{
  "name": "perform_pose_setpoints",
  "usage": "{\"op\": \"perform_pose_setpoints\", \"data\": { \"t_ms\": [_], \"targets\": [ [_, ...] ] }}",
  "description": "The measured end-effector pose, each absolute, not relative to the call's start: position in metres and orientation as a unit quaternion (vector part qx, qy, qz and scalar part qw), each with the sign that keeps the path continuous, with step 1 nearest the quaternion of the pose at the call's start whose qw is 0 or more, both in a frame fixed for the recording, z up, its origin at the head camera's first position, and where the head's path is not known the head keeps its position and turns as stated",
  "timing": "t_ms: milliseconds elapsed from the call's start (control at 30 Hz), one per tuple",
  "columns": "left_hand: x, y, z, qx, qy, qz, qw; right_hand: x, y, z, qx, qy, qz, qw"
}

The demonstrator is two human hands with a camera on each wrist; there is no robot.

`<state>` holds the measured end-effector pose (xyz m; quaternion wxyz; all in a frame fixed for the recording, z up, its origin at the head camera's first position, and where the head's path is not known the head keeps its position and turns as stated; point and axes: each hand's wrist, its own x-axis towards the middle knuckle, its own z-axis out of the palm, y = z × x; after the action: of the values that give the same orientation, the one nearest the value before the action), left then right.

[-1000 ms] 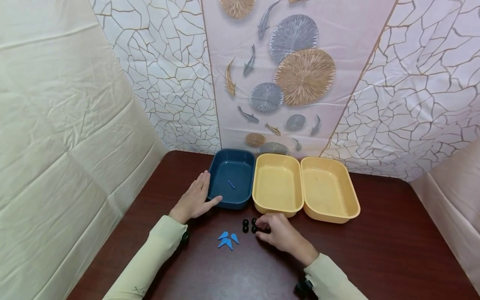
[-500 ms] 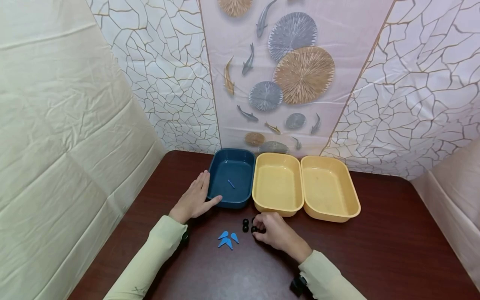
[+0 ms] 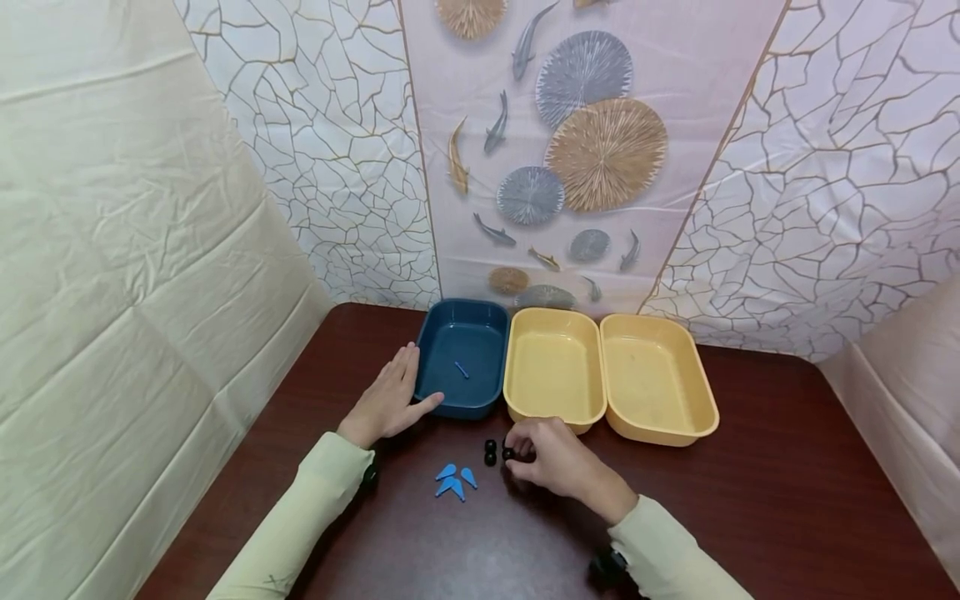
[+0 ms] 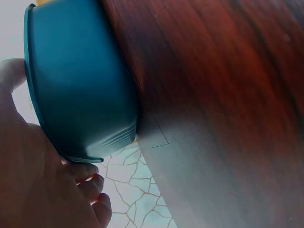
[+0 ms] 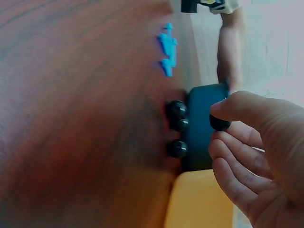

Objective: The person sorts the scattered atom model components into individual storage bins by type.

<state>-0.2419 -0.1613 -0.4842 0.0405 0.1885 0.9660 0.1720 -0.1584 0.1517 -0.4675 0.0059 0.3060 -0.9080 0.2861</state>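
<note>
One left hand (image 3: 386,404) rests with straight fingers against the blue tub (image 3: 459,340), where a small blue stick (image 3: 462,370) lies. Next along, four blue teardrops (image 3: 448,482) lie on the counter (image 3: 480,542), then three black balls (image 5: 180,124). The right hand (image 3: 551,458) pinches a fourth ball (image 5: 220,122) between thumb and finger, in front of two yellow tubs (image 3: 555,375). Picking up seems the step in hand; the next move probably calls for a steady pinch and a lift clear of the other balls
</note>
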Motion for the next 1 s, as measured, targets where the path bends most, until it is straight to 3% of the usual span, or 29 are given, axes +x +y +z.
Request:
{"op": "perform_pose_setpoints", "data": {
  "t_ms": [200, 500, 1000],
  "targets": [
    [-0.241, -0.162, -0.485, 0.192, 0.964, 0.177, 0.037, -0.159, 0.157, -0.446, 0.307, -0.907, 0.287, 0.000],
    [-0.240, -0.162, -0.483, 0.194, 0.963, 0.187, 0.031, -0.168, 0.169, -0.418, 0.309, -0.912, 0.267, 0.039],
    [-0.240, -0.163, -0.484, 0.194, 0.963, 0.188, 0.026, -0.204, 0.192, -0.392, 0.285, -0.924, 0.253, 0.037]
  ]
}}
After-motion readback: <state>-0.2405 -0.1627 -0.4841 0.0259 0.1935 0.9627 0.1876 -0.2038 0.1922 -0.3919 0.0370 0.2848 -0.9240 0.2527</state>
